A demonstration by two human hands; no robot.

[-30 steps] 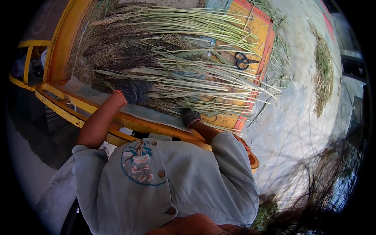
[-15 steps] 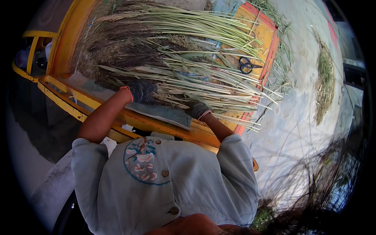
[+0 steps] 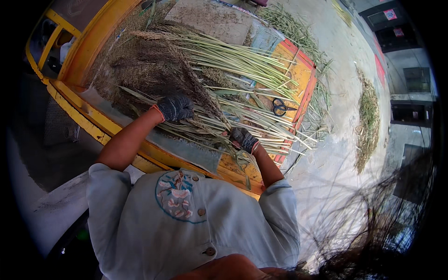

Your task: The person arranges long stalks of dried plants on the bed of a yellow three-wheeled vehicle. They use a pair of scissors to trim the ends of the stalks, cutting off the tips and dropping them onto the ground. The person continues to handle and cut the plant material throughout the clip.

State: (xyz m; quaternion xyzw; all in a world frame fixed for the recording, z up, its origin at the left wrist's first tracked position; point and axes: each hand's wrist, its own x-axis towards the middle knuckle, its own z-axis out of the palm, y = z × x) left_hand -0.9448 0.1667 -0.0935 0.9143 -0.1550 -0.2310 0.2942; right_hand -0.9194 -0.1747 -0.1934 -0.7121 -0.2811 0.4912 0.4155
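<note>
A dark grey glove covers my left hand (image 3: 175, 108), which is curled closed above the near stalks; what lies inside its fingers is hidden. My right hand (image 3: 242, 139), gloved likewise, grips the lower part of a stalk with a long dark seed head (image 3: 193, 81). That head slants away to the far left across the pile. Narrow green leaves (image 3: 243, 161) hang below my right hand. Around both hands lie pale cut stalks (image 3: 266, 133), with brown seed heads (image 3: 144, 70) at their left ends. Black-handled scissors (image 3: 281, 107) rest on the stalks' right side.
The pile sits on a yellow bed with a red-orange edge (image 3: 305, 84). Yellow rails (image 3: 93, 122) run along its left and near side. A bundle of greener stalks (image 3: 233, 53) lies farther back. Leaf scraps (image 3: 298, 35) and a strip of dry cuttings (image 3: 367, 121) cover parts of the floor.
Both hands have risen from the near edge of the pile. My right hand now holds a seed-head stalk slanted across the others. The view has shifted.
</note>
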